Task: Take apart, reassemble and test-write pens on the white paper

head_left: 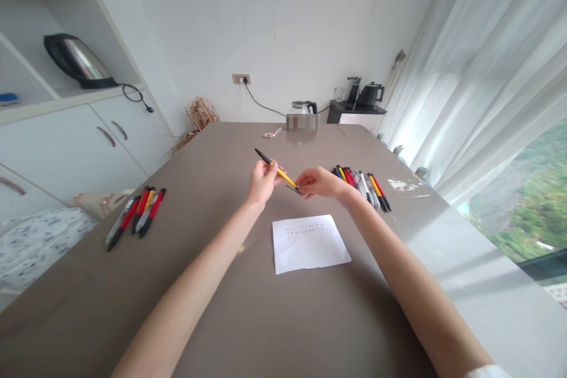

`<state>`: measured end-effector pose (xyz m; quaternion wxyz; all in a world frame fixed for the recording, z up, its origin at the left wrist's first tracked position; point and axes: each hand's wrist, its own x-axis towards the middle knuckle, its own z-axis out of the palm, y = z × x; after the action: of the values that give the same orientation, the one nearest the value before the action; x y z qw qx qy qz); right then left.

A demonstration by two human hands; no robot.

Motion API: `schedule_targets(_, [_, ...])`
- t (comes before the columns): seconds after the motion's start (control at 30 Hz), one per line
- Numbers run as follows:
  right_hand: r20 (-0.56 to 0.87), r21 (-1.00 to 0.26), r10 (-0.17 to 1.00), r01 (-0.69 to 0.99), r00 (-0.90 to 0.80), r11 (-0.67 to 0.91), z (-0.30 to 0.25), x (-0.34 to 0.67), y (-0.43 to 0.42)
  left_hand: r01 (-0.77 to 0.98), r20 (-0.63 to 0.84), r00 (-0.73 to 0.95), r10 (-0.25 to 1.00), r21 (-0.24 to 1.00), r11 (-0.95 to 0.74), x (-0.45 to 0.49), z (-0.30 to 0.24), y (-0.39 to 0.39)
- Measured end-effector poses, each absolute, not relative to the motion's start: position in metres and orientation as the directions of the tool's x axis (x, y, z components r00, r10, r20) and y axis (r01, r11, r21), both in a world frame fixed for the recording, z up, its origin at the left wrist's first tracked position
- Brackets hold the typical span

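A yellow-and-black pen (280, 172) is held slanted above the brown table (248, 307), between both hands. My left hand (262, 180) pinches the pen's middle, with the black upper end sticking out up and to the left. My right hand (319, 182) is closed on the pen's dark lower end. Just in front of the hands lies a white sheet of paper (309, 243) with a few lines of small writing near its top edge.
A row of several pens (362, 184) lies to the right of my right hand. Another group of several pens (138, 214) lies at the table's left. At the far edge stand a kettle (303, 108) and a small wrapper (271, 132).
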<state>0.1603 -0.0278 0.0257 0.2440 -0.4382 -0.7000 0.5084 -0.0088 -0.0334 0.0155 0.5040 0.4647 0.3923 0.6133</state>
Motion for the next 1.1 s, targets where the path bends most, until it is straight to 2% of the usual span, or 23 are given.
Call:
schedule_targets(0.93, [-0.063,-0.942,0.881,0.320,-0.469,0.102,0.0210,0.1594,-0.0251,-0.287,0.173,-0.055,0.983,0.941,-0.181,-0.0070,0.0176,-0.0363])
schedule_targets(1.1, [-0.048,-0.961,0.871,0.261,-0.488,0.093,0.0236,0.1593,-0.0263,-0.300,0.172,-0.069,0.983,0.936,-0.184,-0.0087,0.0173,-0.0351])
